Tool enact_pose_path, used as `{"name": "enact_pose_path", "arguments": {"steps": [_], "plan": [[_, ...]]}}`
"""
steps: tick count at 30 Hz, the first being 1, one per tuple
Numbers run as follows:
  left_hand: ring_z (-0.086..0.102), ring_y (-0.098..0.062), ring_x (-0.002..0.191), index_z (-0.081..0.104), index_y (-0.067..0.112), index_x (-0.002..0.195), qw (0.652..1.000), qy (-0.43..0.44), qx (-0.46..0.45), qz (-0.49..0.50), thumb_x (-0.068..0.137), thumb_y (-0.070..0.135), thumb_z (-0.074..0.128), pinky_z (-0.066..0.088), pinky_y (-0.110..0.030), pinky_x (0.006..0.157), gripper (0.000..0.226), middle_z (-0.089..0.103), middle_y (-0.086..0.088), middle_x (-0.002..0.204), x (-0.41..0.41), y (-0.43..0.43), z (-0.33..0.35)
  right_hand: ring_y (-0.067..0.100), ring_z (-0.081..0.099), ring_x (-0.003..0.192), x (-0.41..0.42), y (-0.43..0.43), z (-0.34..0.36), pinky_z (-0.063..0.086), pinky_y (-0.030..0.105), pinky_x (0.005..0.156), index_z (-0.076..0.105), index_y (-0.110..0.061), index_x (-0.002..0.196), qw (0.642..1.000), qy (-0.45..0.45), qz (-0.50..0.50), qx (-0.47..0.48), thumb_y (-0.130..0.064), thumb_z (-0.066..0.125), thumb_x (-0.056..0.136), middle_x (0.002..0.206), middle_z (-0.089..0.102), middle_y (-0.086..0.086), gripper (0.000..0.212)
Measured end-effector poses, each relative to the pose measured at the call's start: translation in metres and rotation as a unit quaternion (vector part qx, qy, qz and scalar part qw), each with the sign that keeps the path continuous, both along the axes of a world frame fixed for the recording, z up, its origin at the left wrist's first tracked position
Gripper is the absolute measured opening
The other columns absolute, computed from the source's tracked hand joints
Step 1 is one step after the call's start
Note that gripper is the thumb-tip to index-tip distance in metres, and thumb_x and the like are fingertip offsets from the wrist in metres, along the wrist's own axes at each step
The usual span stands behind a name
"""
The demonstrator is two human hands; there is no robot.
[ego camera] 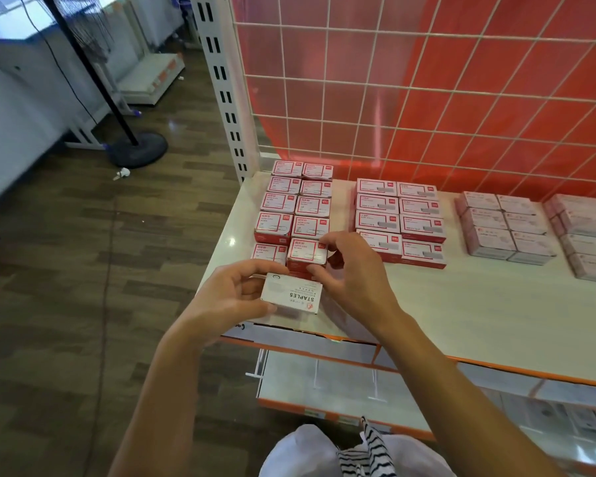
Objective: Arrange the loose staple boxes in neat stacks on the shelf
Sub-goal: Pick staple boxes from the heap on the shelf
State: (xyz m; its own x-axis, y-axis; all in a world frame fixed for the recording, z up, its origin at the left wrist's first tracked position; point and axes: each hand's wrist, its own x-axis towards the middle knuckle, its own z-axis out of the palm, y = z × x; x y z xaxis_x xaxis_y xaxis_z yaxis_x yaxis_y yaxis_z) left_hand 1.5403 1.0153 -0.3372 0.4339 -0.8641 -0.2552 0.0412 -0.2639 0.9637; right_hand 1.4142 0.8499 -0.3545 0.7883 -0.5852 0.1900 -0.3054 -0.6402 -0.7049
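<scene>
- Holding: left hand grips a white staples box by its left end, thumb on top and fingers curled beneath; the printed word STAPLES reads upside down from the camera.
- Position of that box: lifted over the front left corner of the shelf, just in front of the nearest red box.
- Right hand: pinches a red box at its right end, forefinger at the far corner, thumb at the near edge. This box sits at the front of the right-hand column, higher than its neighbour on the left.
- Left block: red-and-white boxes in two columns running back to the rear of the shelf.
- Middle block: similar boxes, two columns of four, apart from the left block.
- Pale pink boxes: two further groups toward the right end.
- Backing: white wire grid over red panel; slotted upright at the left corner.
- Below: lower shelf with orange edge.
- Surroundings: wooden floor, black stand base.
</scene>
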Motion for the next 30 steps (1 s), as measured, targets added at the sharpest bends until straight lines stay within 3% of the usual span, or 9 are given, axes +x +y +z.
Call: {"name": "enact_pose_path", "arguments": {"steps": [5, 8, 12, 16, 22, 27, 30], "plan": [[0.067, -0.019, 0.105, 0.062, 0.013, 0.113, 1.000, 0.005, -0.009, 0.008, 0.075, -0.016, 0.068, 0.058, -0.030, 0.079, 0.048, 0.071, -0.002, 0.109, -0.001, 0.000, 0.000, 0.011, 0.055, 0.096, -0.003, 0.000, 0.000, 0.051, 0.033, 0.085, 0.054, -0.018, 0.121, 1.000, -0.001, -0.002, 0.025, -0.029, 0.072, 0.081, 0.114, 0.058, -0.001, 0.045], [0.067, -0.020, 0.106, 0.062, 0.012, 0.115, 0.999, 0.017, -0.033, 0.023, 0.073, -0.015, 0.069, 0.057, -0.030, 0.083, 0.049, 0.071, -0.003, 0.110, -0.005, -0.004, 0.003, 0.009, 0.057, 0.095, -0.013, -0.002, 0.002, 0.050, 0.023, 0.080, 0.050, -0.023, 0.127, 0.998, -0.019, -0.017, 0.049, -0.028, 0.073, 0.082, 0.111, 0.055, -0.009, 0.051], [0.065, -0.020, 0.109, 0.061, 0.011, 0.119, 0.994, 0.053, -0.077, 0.056, 0.069, 0.004, 0.071, 0.055, -0.031, 0.086, 0.051, 0.069, -0.001, 0.117, -0.016, -0.016, 0.005, 0.003, 0.058, 0.093, -0.038, -0.007, 0.007, 0.048, 0.008, 0.077, 0.050, -0.031, 0.125, 0.995, -0.044, -0.015, 0.086, -0.010, 0.073, 0.081, 0.111, 0.058, -0.008, 0.055], [0.065, -0.017, 0.109, 0.061, 0.012, 0.117, 0.991, 0.068, -0.098, 0.068, 0.074, -0.003, 0.068, 0.055, -0.025, 0.080, 0.046, 0.070, 0.002, 0.114, -0.034, -0.038, 0.006, 0.002, 0.056, 0.107, -0.063, -0.013, 0.017, 0.050, 0.018, 0.089, 0.048, -0.041, 0.122, 0.982, -0.077, 0.041, 0.170, 0.000, 0.071, 0.078, 0.121, 0.058, -0.010, 0.065], [0.066, -0.016, 0.106, 0.058, 0.012, 0.116, 0.992, 0.059, -0.106, 0.041, 0.077, -0.016, 0.062, 0.056, -0.024, 0.078, 0.048, 0.072, 0.001, 0.109, -0.065, -0.065, 0.012, 0.005, 0.063, 0.104, -0.090, -0.024, 0.026, 0.052, 0.022, 0.089, 0.055, -0.028, 0.119, 0.957, -0.119, 0.002, 0.266, -0.003, 0.070, 0.081, 0.117, 0.064, -0.003, 0.047], [0.066, -0.014, 0.106, 0.053, 0.017, 0.125, 0.988, 0.080, -0.118, 0.054, 0.078, 0.010, 0.064, 0.055, -0.028, 0.086, 0.048, 0.070, 0.004, 0.112, -0.091, -0.086, 0.018, 0.018, 0.067, 0.091, -0.107, -0.037, 0.030, 0.056, 0.029, 0.084, 0.064, -0.021, 0.112, 0.921, -0.162, -0.066, 0.347, -0.009, 0.067, 0.084, 0.102, 0.070, 0.008, 0.030], [0.066, -0.017, 0.107, 0.051, 0.016, 0.124, 0.983, 0.101, -0.129, 0.081, 0.077, 0.017, 0.062, 0.053, -0.028, 0.091, 0.048, 0.070, -0.001, 0.112, -0.107, -0.100, 0.018, 0.017, 0.069, 0.089, -0.115, -0.044, 0.031, 0.056, 0.028, 0.080, 0.066, -0.016, 0.109, 0.894, -0.196, -0.096, 0.391, -0.008, 0.066, 0.085, 0.099, 0.071, 0.005, 0.025]]}}
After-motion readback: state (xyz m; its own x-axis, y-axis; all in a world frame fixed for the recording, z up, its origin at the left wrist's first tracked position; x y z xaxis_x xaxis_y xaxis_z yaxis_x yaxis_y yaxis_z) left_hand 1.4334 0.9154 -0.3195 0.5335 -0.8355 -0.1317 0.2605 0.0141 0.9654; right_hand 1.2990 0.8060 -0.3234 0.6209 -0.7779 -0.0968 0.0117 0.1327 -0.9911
